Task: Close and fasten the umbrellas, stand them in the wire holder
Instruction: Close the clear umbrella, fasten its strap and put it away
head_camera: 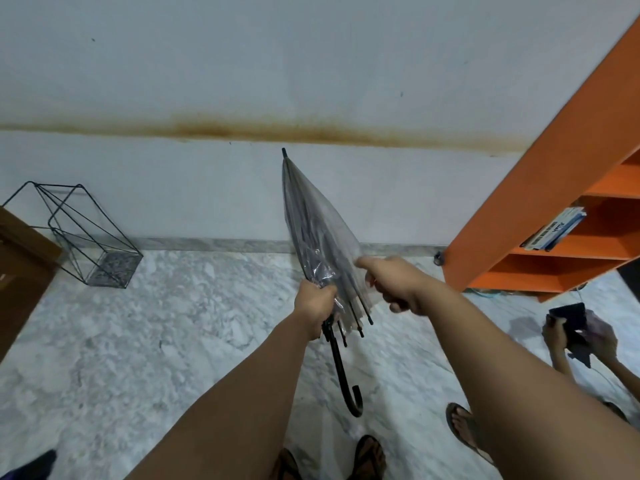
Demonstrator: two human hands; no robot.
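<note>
A clear plastic umbrella (311,230) with black ribs is folded shut and held out in front of me, tip pointing up toward the wall. Its black hooked handle (343,372) hangs below my left hand (315,306), which grips the gathered canopy near the rib ends. My right hand (391,282) touches the canopy's right side, fingers pinching the loose plastic. The black wire holder (79,233) stands on the floor at the left, against the wall, with nothing in it.
An orange shelf unit (554,202) with books leans in at the right. A brown cabinet edge (20,271) is at far left. Another person's hands (578,334) hold a phone at lower right, with a sandalled foot (464,427) nearby. Marble floor (173,341) lies ahead.
</note>
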